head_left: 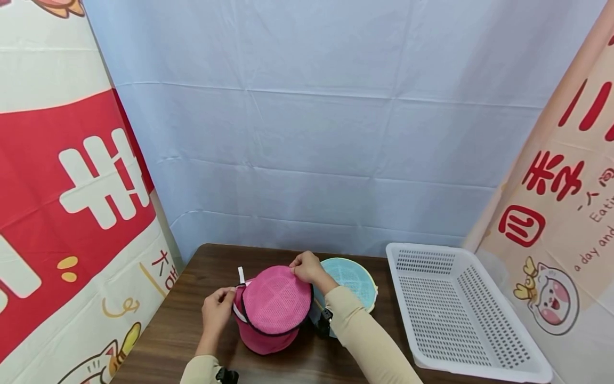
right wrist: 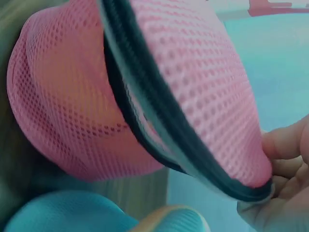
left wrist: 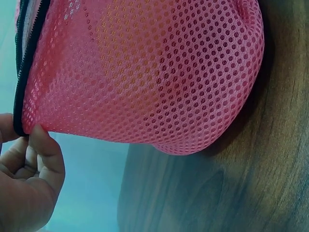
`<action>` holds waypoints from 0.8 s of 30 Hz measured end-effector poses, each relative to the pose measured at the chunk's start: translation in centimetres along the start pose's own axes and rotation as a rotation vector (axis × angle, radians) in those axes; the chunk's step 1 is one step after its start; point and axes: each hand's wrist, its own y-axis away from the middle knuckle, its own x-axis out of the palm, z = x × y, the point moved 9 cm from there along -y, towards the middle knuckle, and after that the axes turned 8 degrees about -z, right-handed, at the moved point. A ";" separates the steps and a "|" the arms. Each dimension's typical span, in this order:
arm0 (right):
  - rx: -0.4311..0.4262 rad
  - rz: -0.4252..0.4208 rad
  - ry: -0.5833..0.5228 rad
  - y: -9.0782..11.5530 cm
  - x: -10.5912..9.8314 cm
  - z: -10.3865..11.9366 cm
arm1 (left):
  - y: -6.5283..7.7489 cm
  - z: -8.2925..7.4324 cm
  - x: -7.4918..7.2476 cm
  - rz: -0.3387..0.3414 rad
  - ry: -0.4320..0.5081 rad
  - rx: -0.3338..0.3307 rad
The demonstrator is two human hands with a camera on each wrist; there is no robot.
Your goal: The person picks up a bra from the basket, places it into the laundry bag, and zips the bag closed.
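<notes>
A round pink mesh laundry bag (head_left: 278, 301) with a black zipper edge stands on the brown table, its lid partly unzipped. My left hand (head_left: 217, 312) pinches the zipper rim at the bag's left side, thumb and finger at the black edge in the left wrist view. At the lid's far right edge my right hand (head_left: 307, 268) pinches the pink mesh and its zipper border. Through the mesh an orange-yellow patch (right wrist: 72, 92) shows inside the bag; what it is cannot be made out. A white tag (head_left: 241, 274) sticks up at the bag's left rim.
A light-blue mesh piece with a yellow rim (head_left: 352, 277) lies right of the pink bag, partly behind my right forearm. Farther right is a white perforated plastic basket (head_left: 400, 298). A blue cloth (head_left: 307, 133) hangs behind the wooden table (head_left: 177, 330).
</notes>
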 end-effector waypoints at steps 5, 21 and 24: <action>0.181 -0.010 -0.220 1.0 0.4 -0.8 | 0.1 0.2 0.4 0.041 0.049 -0.029; 0.144 -0.110 -0.198 2.2 -0.1 -0.2 | 0.2 0.6 0.6 0.056 0.100 -0.070; 0.025 -0.133 -0.054 2.0 -0.4 1.0 | 0.1 0.6 0.7 0.064 0.103 -0.065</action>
